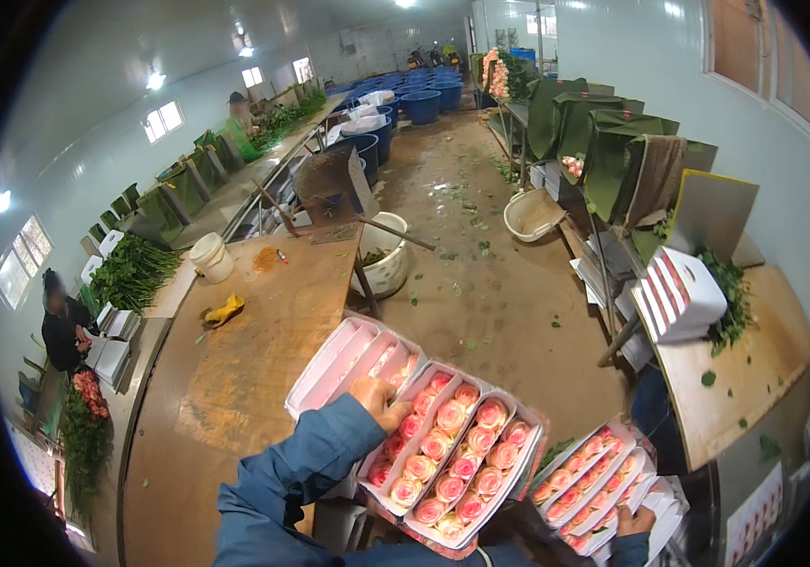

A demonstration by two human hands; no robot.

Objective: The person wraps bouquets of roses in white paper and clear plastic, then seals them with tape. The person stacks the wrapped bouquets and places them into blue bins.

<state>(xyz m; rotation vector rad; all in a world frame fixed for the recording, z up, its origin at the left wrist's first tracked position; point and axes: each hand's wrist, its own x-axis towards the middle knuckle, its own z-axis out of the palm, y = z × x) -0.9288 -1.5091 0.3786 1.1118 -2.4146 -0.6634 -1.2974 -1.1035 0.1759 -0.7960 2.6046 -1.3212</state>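
Observation:
Pink and cream roses [435, 446] stand in rows between white cardboard dividers, packed as bundles in front of me. My left hand [374, 402] is curled over the upper left edge of these bundles, its fingertips partly hidden. Beyond it, a white cardboard rose wrap [327, 365] leans at the table's edge, with some rose heads showing inside. At lower right, my right hand [636, 521] grips the edge of a cardboard wrap around another group of rose bundles [582, 485]. Stems below the flower heads are mostly hidden.
A wooden table [235, 375] to the left bears a yellow cloth [224, 310] and a white bucket [211, 257]. Another wrapped bundle [688, 298] lies on the right table [766, 354]. Tubs [385, 266] flank the leaf-strewn floor. Two people [65, 326] stand along the left bench.

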